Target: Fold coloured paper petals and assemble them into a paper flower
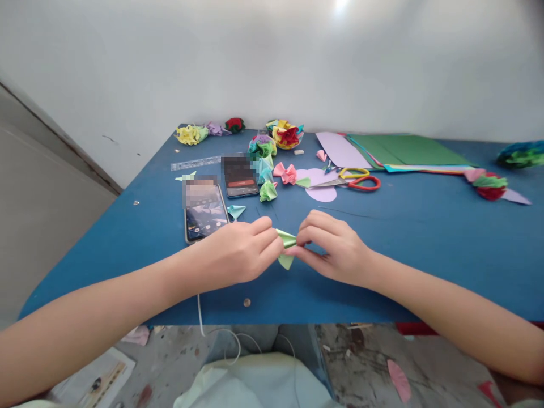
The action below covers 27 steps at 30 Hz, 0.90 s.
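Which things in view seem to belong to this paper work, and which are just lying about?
Probably the work:
- light green paper, held by left hand and right hand
- scissors
- paper stack

Probably lying about:
- near phone
- far phone
- pink floor scrap

The light green paper point(288, 239) is thin and creased, with some sheen. At twelve o'clock from it, crinkled paper flowers point(288, 136) look matt. At two o'clock, the scissors point(340, 182) have metal blades point(328, 183) and smooth plastic handles point(365, 188). The ruler point(195, 163) at ten o'clock is clear plastic. The table point(446, 238) looks smooth and matt.
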Available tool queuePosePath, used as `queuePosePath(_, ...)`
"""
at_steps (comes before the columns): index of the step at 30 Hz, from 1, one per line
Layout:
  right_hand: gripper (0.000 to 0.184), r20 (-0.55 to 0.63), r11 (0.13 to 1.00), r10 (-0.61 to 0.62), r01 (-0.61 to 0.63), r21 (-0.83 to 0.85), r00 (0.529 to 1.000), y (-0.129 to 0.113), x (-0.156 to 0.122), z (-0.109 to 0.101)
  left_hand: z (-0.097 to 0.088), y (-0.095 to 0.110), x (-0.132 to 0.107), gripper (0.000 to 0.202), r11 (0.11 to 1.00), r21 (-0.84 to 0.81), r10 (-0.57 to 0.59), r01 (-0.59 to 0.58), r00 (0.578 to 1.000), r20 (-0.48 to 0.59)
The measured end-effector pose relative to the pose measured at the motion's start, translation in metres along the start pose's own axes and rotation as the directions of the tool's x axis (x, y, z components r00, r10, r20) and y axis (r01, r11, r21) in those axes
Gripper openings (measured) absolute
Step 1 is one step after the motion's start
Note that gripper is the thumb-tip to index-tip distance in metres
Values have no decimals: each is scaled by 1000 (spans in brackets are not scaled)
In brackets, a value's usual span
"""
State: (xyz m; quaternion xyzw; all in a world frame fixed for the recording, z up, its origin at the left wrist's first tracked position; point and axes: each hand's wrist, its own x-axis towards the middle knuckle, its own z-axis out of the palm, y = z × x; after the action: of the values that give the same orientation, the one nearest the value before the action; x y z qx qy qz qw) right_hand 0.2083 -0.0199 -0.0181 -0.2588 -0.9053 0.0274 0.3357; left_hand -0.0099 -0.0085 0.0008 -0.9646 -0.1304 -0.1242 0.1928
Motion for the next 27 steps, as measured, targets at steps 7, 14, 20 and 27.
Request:
queuePosePath(7,16,63,980,-152,159,-118,986,5,3,-2,-5,3,-2,15,981,174,97,-89,994,-41)
queuePosePath(14,12,178,888,-262,309,-341,949,3,0,0,0,3,0,19,998,50,41,-40,999,-34)
queuePosePath(20,9,144,859,-316,347,-376,938,-1,0,4,-4,0,1,14,778,-569,-255,268,961,104)
queuePosePath(27,9,117,920,-251,274,-280,961,1,-2,10,-7,-2,1,15,664,-636,-294,394,919,262)
